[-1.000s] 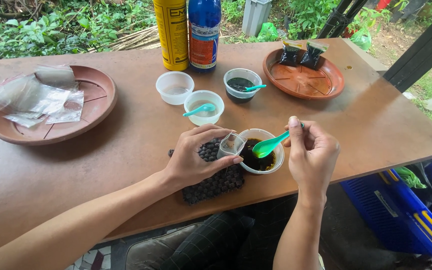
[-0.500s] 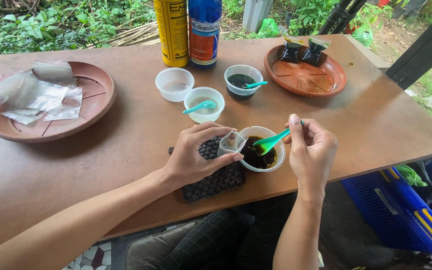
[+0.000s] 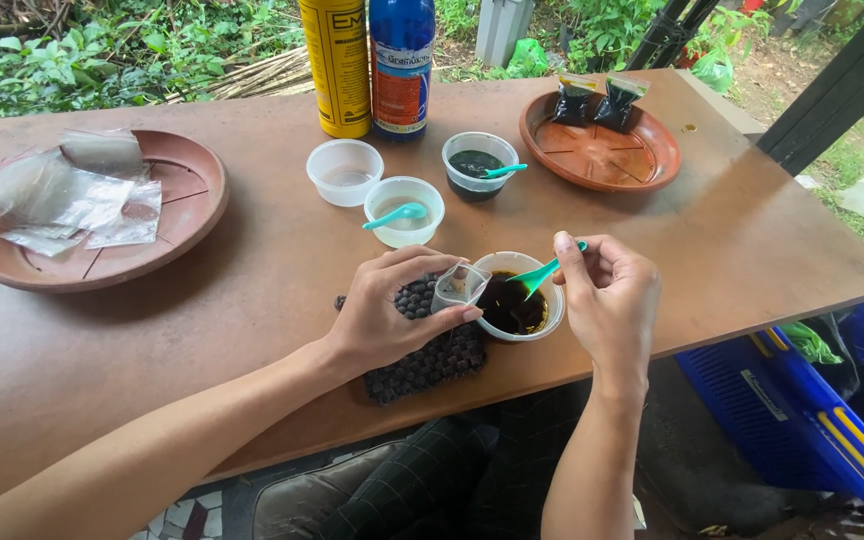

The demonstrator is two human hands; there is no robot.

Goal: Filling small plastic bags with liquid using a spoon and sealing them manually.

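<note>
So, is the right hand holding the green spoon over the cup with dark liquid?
Yes, the right hand holds the green spoon, whose tip points down into the cup of dark liquid.

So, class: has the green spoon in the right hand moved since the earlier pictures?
Yes. The green spoon has lowered, its bowl now dipping into the cup of dark liquid, where earlier it was above the rim.

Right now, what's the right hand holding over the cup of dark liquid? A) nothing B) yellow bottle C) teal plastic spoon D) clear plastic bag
C: the right hand pinches a teal spoon whose bowl dips toward the white cup of dark liquid, while the left hand holds a small clear cup beside it.
</note>
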